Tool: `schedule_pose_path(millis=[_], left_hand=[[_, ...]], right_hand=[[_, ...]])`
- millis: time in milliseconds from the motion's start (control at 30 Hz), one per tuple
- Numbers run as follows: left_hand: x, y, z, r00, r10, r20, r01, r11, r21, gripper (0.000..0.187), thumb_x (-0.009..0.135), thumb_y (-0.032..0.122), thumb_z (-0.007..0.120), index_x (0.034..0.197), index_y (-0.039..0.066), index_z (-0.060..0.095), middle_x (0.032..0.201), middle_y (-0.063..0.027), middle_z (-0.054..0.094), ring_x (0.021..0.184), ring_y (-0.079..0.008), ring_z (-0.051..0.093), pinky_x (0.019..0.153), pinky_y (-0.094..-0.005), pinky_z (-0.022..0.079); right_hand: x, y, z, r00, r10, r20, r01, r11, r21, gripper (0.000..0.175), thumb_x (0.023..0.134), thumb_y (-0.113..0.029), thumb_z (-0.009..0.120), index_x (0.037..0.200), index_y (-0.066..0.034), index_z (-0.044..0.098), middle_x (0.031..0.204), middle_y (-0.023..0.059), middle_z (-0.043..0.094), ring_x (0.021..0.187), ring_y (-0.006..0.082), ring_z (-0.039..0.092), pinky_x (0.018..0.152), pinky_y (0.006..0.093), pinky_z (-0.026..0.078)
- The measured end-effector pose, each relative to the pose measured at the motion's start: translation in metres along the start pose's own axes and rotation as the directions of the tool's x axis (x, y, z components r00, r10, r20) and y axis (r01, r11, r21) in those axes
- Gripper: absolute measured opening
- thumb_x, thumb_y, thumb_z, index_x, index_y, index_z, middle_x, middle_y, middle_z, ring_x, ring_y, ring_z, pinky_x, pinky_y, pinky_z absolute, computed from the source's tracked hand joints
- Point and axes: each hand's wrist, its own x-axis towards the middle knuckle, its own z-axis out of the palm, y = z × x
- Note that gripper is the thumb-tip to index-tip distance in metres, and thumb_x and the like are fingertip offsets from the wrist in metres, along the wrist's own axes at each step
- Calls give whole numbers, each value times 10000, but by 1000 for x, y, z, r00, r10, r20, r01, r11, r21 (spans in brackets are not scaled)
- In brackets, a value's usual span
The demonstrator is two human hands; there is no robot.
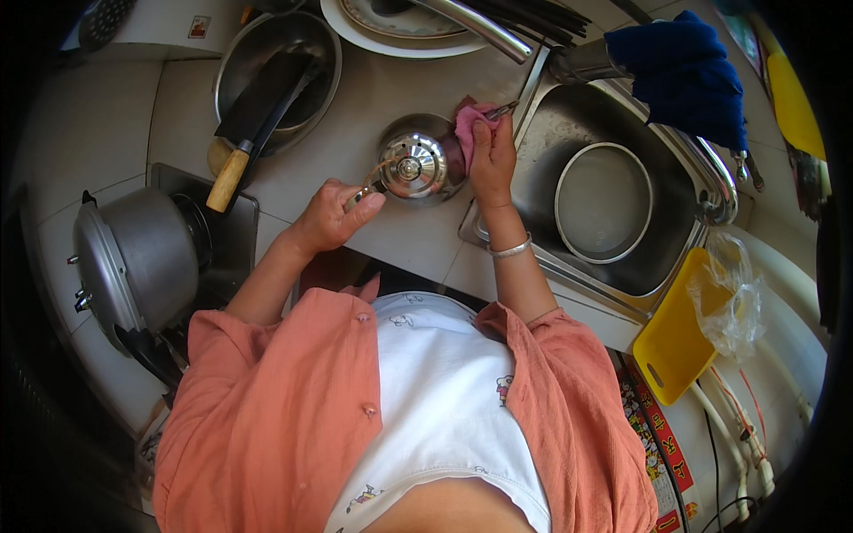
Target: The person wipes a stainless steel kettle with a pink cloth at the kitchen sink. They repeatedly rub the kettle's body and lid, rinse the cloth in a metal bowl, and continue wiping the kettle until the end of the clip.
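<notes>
A shiny stainless steel pot with a domed lid, which has small holes round its knob, stands on the tiled counter in front of me. At its lower left, my left hand is closed round a metal handle, beside which a thin brown string shows. Against the pot's right side, my right hand grips a pink cloth. A narrow metal part sticks out above those fingers; whether it belongs to the pot I cannot tell. A bracelet is on my right wrist.
Right: a steel sink holding a round pan, a faucet, a blue cloth, a yellow cutting board. Left: a cleaver across a metal bowl, and a pressure cooker. Plates stand at the back.
</notes>
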Motion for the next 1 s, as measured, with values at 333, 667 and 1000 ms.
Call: schedule_pose_path(millis=[333,667,1000], left_hand=[[11,3,-31,1000,-23,17,20,986,169,391,872,256,632,613,3,486,531,-93,406,480,-182,407,492,-333,341],[17,5,-30,927,237,-291,-109,912,396,507,774,275,783,1137,30,529,1271,-143,519,1181,-292,491,998,-365,379],[-39,14,85,852,-208,-481,230,973,-13,961,657,196,883,1402,-7,311,1341,-167,461,1231,-260,462,1048,-374,360]], right_hand=[[-38,-8,-40,926,323,195,-286,938,-194,141,910,-116,598,1026,-40,624,920,119,675,793,213,658,708,287,506],[-88,-11,-81,933,64,353,-52,998,-42,278,910,-35,583,1180,-24,648,1128,102,687,966,184,674,830,281,541],[-15,-24,-69,811,-163,561,-109,902,418,283,887,-168,635,1149,-77,695,1281,81,619,1350,286,387,1150,449,224]])
